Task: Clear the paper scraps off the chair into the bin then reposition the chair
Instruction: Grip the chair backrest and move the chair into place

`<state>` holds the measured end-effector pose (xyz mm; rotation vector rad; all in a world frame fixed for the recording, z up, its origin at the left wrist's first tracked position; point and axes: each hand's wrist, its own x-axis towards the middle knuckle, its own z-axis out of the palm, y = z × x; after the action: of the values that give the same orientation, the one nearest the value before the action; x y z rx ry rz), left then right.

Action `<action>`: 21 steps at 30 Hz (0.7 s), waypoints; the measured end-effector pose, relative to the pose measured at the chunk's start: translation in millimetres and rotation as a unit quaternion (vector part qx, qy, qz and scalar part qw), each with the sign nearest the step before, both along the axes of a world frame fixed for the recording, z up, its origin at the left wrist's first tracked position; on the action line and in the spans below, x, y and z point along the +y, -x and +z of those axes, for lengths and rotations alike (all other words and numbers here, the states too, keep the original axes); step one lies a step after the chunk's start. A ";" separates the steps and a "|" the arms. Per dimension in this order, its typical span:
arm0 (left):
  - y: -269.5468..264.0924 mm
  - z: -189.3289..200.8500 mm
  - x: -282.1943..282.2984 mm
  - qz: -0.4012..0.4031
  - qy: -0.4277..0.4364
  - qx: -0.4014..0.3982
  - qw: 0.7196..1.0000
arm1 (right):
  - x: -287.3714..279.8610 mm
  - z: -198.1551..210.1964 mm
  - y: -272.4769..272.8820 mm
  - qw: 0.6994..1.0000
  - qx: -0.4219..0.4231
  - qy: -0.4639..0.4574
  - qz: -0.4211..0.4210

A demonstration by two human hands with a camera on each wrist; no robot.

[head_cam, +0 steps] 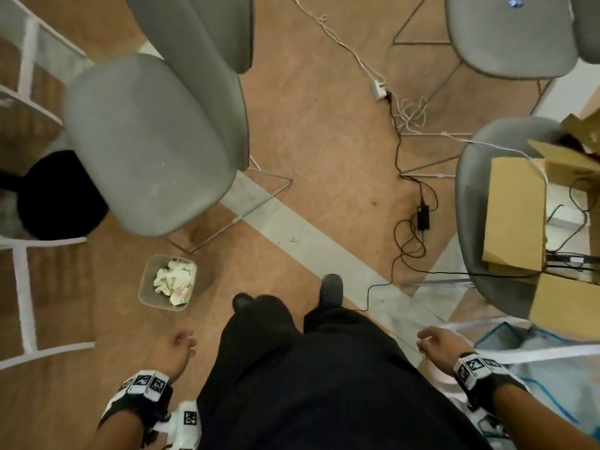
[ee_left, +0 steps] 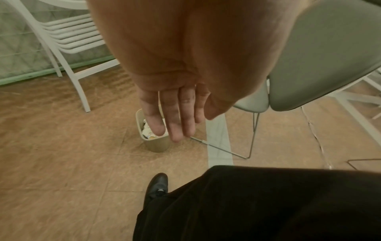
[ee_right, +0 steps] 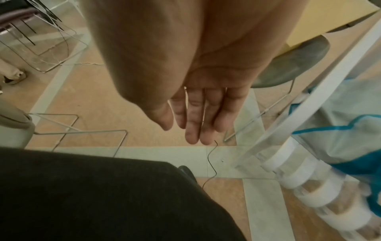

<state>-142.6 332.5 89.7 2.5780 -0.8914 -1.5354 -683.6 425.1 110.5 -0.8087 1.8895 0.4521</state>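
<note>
A grey chair (head_cam: 152,141) with a bare seat stands at upper left on its wire frame; its seat (ee_left: 321,53) also shows in the left wrist view. In front of it on the floor sits a small beige bin (head_cam: 147,287) holding crumpled paper scraps (head_cam: 175,280); the bin (ee_left: 157,144) also shows past my left fingers. My left hand (head_cam: 177,347) (ee_left: 175,117) hangs at my side, fingers straight, holding nothing. My right hand (head_cam: 436,342) (ee_right: 198,117) hangs at my other side, fingers straight and empty.
A second grey chair (head_cam: 470,203) at right carries cardboard boxes (head_cam: 516,216). A third chair (head_cam: 506,34) is at top right. Black cables (head_cam: 409,241) and a power strip (head_cam: 380,89) lie on the floor. White slatted chairs (head_cam: 22,287) stand at left. My legs (head_cam: 308,368) are at the bottom.
</note>
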 end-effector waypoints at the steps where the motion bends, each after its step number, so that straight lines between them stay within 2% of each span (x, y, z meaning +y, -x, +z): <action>1: 9.2 1.3 -8.1 -0.012 0.005 -0.010 1.000 | -4.9 -4.4 10.9 1.000 -0.003 0.002 -0.006; 4: 35.0 7.2 -28.0 -0.039 0.020 -0.043 0.998 | -32.3 -5.4 38.9 1.000 -0.007 0.021 -0.018; 8: 65.2 10.2 -59.5 -0.137 0.016 -0.082 0.987 | -87.0 12.2 54.4 0.999 -0.014 0.033 0.000; 10: 82.9 10.4 -82.8 -0.159 0.010 -0.081 0.984 | -110.8 12.8 63.7 1.000 -0.016 0.020 0.013; 15: 128.9 15.6 -165.6 -0.174 0.043 -0.087 0.980 | -188.2 8.2 87.5 0.998 0.000 -0.013 0.067; 21: 179.2 62.6 -286.7 -0.122 0.121 -0.062 0.983 | -329.7 36.6 99.6 0.989 -0.008 0.018 0.149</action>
<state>-321.8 45.8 152.2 2.4832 -1.3602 -1.2270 -783.2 95.4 147.1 -1.1227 1.7710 0.5944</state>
